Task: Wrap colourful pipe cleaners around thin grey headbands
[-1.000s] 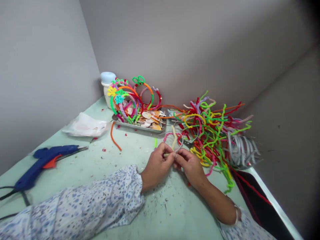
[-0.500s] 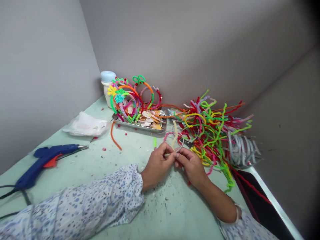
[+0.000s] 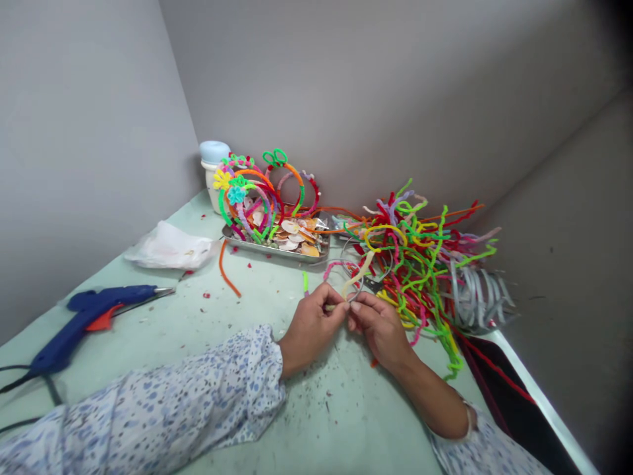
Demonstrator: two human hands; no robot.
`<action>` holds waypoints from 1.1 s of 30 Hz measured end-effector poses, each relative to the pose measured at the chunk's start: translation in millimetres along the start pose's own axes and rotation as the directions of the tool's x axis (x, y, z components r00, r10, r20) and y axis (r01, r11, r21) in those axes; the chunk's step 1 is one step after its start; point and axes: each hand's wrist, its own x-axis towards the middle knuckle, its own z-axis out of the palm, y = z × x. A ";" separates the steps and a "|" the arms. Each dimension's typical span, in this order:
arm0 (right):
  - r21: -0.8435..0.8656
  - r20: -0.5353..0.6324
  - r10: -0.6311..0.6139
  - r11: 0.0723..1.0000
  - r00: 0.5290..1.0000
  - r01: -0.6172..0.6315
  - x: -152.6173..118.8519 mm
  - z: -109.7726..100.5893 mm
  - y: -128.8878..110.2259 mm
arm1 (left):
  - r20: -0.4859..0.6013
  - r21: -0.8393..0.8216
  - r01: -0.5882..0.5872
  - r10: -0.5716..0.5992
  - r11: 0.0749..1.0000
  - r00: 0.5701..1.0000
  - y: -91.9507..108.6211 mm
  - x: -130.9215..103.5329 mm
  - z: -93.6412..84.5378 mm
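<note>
Over the table, my left hand (image 3: 315, 324) and my right hand (image 3: 383, 328) meet with their fingertips almost together. A pale yellow pipe cleaner (image 3: 366, 267) rises from between them, its free end leaning to the right. Beside it a thin grey band (image 3: 357, 294) curves up out of the fingers. My left fingers are pinched where the pipe cleaner and the band come together. The thumb and forefinger of my right hand are closed at the same spot; the exact contact there is partly hidden. A short green and purple pipe cleaner (image 3: 305, 282) lies just beyond my left hand.
A tangled heap of coloured pipe cleaners (image 3: 415, 244) fills the right side, by a bundle of grey bands (image 3: 482, 297). Behind stand a metal tray (image 3: 277, 253) of shells, decorated hoops (image 3: 247, 204) and a white jar (image 3: 212, 178). A blue glue gun (image 3: 84, 323) lies left.
The upper end of the pale yellow pipe cleaner has swung from nearly upright over to the right. Both hands stay in almost the same place.
</note>
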 end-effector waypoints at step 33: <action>0.073 -0.003 0.001 0.997 1.000 -0.001 3.6 -0.3 5.8 | 0.063 0.047 0.018 -0.021 0.999 0.998 -2.3 -0.2 1.4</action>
